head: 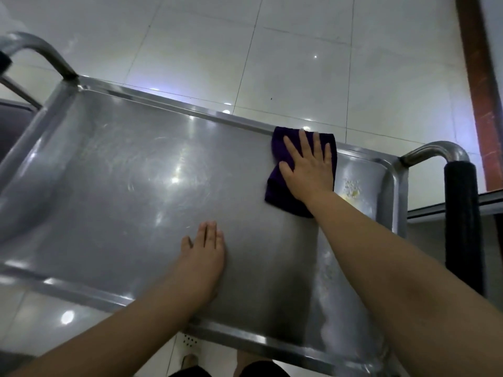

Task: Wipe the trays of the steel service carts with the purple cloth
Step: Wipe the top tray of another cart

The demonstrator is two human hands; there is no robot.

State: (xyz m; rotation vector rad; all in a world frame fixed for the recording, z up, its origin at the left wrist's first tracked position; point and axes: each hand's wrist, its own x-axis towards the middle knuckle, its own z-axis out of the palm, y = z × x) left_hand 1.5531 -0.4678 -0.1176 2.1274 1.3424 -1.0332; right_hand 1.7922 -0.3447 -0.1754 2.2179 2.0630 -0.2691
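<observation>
The purple cloth (283,170) lies flat on the steel tray (130,170) of the service cart, close to the far rim and toward the right end of the tray. The right hand (309,170) presses on top of the cloth with the fingers straight and a little spread, the palm covering most of it; the cloth shows out from under the hand on the left side and near the wrist. Just beside the cloth, on the right, there is a small patch of yellowish crumbs and residue (352,187) on the tray surface, not touched by the cloth. The left hand (204,251) rests flat on the bare tray nearer to the person, fingers straight and together, well apart from the cloth and holding nothing. The tray surface is shiny, with faint circular marks and reflections of lamps. At the right end a curved steel handle (435,151) with a black grip (462,213) rises from the corner, and another curved steel handle (40,53) stands at the left end. Under the cart is a floor (299,50) of pale tiles.
</observation>
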